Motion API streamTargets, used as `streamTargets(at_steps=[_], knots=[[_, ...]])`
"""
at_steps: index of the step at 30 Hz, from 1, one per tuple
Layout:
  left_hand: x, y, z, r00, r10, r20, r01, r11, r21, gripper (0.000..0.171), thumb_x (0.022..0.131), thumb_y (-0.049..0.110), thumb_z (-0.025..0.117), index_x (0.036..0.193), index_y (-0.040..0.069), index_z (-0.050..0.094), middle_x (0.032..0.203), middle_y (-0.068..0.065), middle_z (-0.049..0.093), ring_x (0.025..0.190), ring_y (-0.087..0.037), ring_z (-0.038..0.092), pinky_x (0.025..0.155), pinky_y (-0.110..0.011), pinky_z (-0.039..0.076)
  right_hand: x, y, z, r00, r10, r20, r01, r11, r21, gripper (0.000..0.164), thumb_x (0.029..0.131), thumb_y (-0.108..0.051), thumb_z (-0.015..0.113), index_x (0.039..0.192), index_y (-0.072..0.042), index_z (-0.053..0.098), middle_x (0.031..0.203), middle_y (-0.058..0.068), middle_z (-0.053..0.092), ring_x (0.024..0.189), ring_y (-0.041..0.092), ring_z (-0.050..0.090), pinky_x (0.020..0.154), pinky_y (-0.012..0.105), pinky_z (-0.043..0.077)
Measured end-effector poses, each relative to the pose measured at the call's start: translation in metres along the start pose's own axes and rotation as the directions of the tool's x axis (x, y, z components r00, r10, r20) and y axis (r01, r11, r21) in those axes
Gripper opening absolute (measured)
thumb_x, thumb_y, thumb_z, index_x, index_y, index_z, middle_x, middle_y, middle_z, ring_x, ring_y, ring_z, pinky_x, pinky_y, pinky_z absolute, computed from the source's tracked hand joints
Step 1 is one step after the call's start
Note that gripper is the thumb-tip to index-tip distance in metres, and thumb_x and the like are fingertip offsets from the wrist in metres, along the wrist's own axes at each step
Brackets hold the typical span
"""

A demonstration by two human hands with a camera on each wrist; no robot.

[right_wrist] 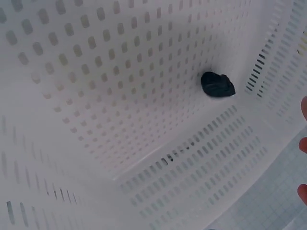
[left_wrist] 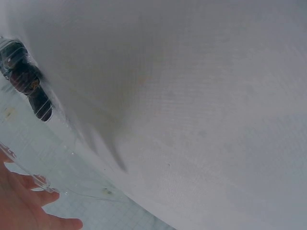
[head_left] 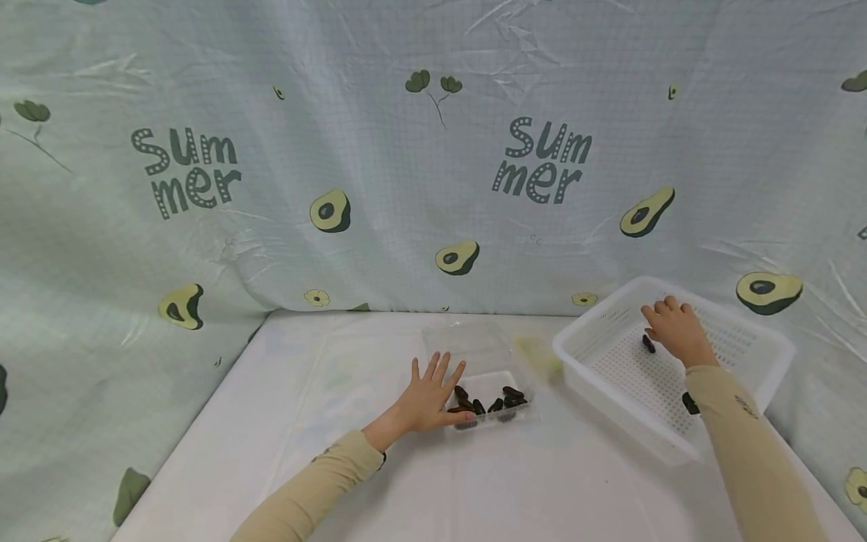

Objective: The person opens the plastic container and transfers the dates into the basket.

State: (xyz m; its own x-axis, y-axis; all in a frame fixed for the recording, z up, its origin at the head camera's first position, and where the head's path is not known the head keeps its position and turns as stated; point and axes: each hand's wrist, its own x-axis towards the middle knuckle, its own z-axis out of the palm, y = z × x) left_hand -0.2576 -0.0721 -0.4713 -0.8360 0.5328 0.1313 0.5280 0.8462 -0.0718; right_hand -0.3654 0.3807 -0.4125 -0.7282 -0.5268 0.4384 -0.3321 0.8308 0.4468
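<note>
My left hand (head_left: 427, 400), fingers spread, reaches over the left side of a clear plastic box (head_left: 497, 379). Its thumb lies along the front edge, and in the left wrist view the fingers show behind the clear plastic. Several dark, glossy, oval pieces that look like dates (head_left: 512, 394) lie along the front of the box. My right hand (head_left: 677, 331) hovers inside a white perforated basket (head_left: 609, 391), fingers loosely bent and apart. One dark date-like piece (right_wrist: 217, 85) lies on the basket floor near the fingers, separate from them in the right wrist view.
The box's clear lid (head_left: 467, 340) is folded back behind it. A pale yellow-green patch (head_left: 538, 354) shows between box and basket. The white-covered table (head_left: 325, 361) meets a hanging sheet (head_left: 379, 150) with avocado prints along its back edge.
</note>
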Motion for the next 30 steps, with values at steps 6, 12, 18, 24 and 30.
streamTargets(at_steps=[6,12,18,24,30], knots=[[0.001,0.000,-0.001,1.000,0.001,-0.002,-0.001,1.000,0.001,0.094,0.075,0.078,0.011,0.145,0.016,0.011,0.147,-0.021,0.017,0.135,-0.039,0.017,0.098,-0.066,0.019,-0.002,0.002,-0.003,1.000,-0.008,-0.004,0.008,1.000,0.023,0.031,0.069,-0.012,0.073,0.088,0.001,0.052,0.078,0.019,0.055,0.077,0.035,0.048,0.061,0.047,0.042],[0.000,0.000,0.000,1.000,-0.002,-0.003,0.002,1.000,-0.011,0.094,0.076,0.078,0.015,0.145,0.014,0.014,0.147,-0.021,0.018,0.135,-0.039,0.017,0.097,-0.066,0.019,-0.005,0.004,-0.004,0.999,-0.016,-0.035,0.019,0.997,0.073,0.029,0.068,-0.011,0.073,0.086,-0.001,0.054,0.078,0.017,0.055,0.077,0.035,0.049,0.060,0.047,0.042],[0.000,0.000,0.001,1.000,-0.012,-0.003,0.012,1.000,-0.029,0.095,0.075,0.078,0.016,0.145,0.014,0.012,0.147,-0.020,0.016,0.136,-0.038,0.016,0.098,-0.066,0.017,-0.002,0.001,-0.010,0.995,-0.056,-0.084,0.067,0.989,0.130,0.027,0.068,-0.012,0.074,0.087,-0.004,0.056,0.080,0.014,0.056,0.081,0.033,0.048,0.061,0.046,0.042],[0.001,-0.001,0.001,1.000,-0.019,-0.004,0.019,1.000,-0.020,0.094,0.075,0.078,0.013,0.145,0.016,0.011,0.148,-0.020,0.016,0.136,-0.037,0.016,0.099,-0.065,0.017,0.004,-0.003,-0.019,0.973,-0.115,-0.198,0.142,0.982,0.126,0.035,0.061,-0.012,0.078,0.086,-0.007,0.055,0.079,0.010,0.056,0.082,0.031,0.048,0.059,0.043,0.041],[0.002,-0.002,0.000,1.000,-0.010,-0.003,0.010,1.000,-0.019,0.097,0.072,0.079,0.002,0.145,0.016,0.012,0.146,-0.022,0.017,0.136,-0.037,0.017,0.099,-0.064,0.018,0.009,-0.011,-0.035,0.962,-0.146,-0.231,0.181,0.974,0.138,0.036,0.060,-0.012,0.078,0.089,-0.007,0.057,0.080,0.010,0.057,0.082,0.029,0.048,0.060,0.042,0.043]])
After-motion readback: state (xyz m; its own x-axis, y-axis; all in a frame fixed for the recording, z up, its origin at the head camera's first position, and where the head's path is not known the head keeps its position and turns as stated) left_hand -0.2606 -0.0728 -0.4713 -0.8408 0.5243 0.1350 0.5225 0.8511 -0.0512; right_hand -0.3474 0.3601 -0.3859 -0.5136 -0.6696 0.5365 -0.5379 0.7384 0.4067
